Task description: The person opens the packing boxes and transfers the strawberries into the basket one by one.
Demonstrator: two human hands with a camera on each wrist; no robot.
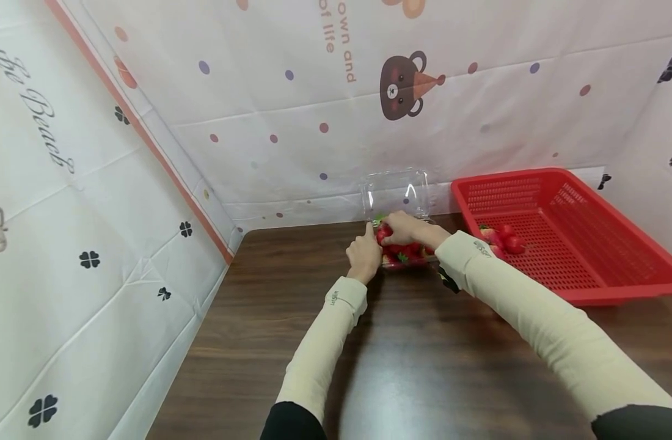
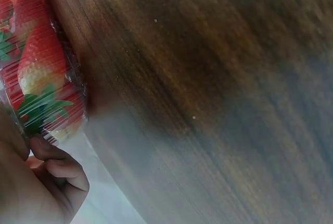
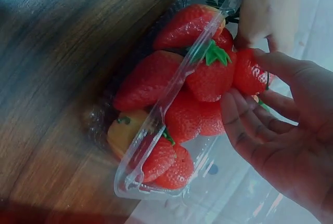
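Note:
Strawberries (image 1: 404, 250) fill a clear plastic box (image 3: 165, 98) whose see-through lid (image 1: 396, 186) stands raised at the back. My right hand (image 1: 406, 228) reaches over the box and grips a strawberry (image 3: 251, 72) between thumb and fingers, above the other fruit. At the box's left side, my left hand (image 1: 363, 253) holds the edge; its fingers are curled in the left wrist view. Through the box wall there, a strawberry with a green leafy top (image 2: 44, 68) shows. One fruit (image 3: 125, 130) low in the box looks yellow-orange.
A large red plastic basket (image 1: 578, 250) stands to the right, with several strawberries (image 1: 506, 238) in its left end. The dark wooden table (image 1: 292, 293) meets printed white sheeting (image 1: 292, 153) behind and at the left. A small dark object (image 1: 448, 281) lies under my right wrist.

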